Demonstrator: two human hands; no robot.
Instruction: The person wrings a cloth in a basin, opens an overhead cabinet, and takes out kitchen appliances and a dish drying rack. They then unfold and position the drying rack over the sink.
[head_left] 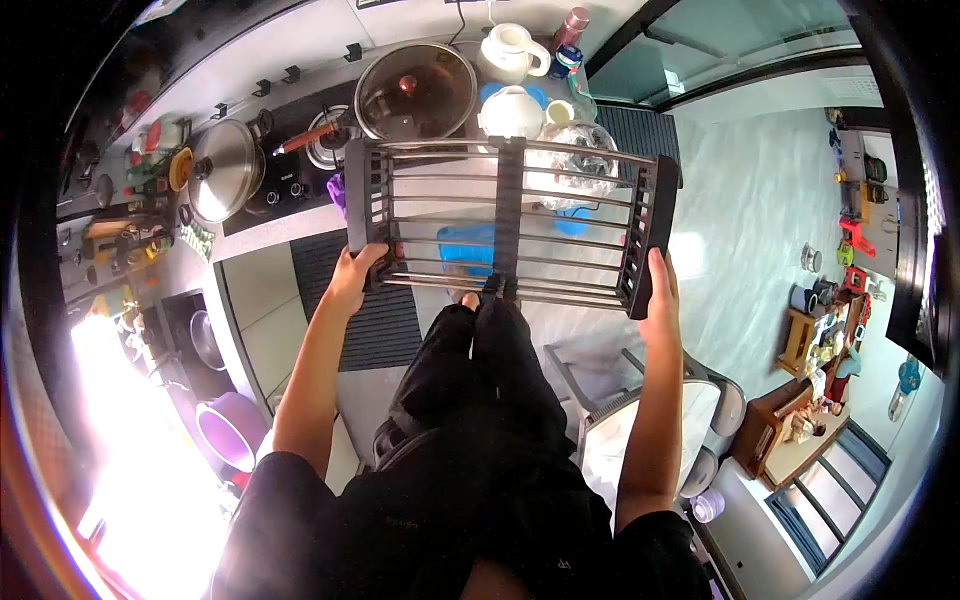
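A dish drying rack (pixel 509 200) with metal bars and dark plastic ends is held up in front of me, above my feet. My left hand (pixel 352 277) is closed on the lower part of its left end, with the thumb on the near side. At the opposite end, my right hand (pixel 660 296) grips the lower right corner, though most of its fingers are hidden behind the frame. Through the bars I see a blue basin (pixel 467 246) low down and a clear plastic bag (pixel 578 160) on the counter.
Along the counter stand a large lidded pan (pixel 416 92), a steel lidded wok (pixel 225 172) by the gas stove (pixel 290 185), a white jug (pixel 510 52) and a pink bottle (pixel 573 27). Behind my right arm are a table (pixel 690 415) and chairs. A purple bucket (pixel 228 432) is at left.
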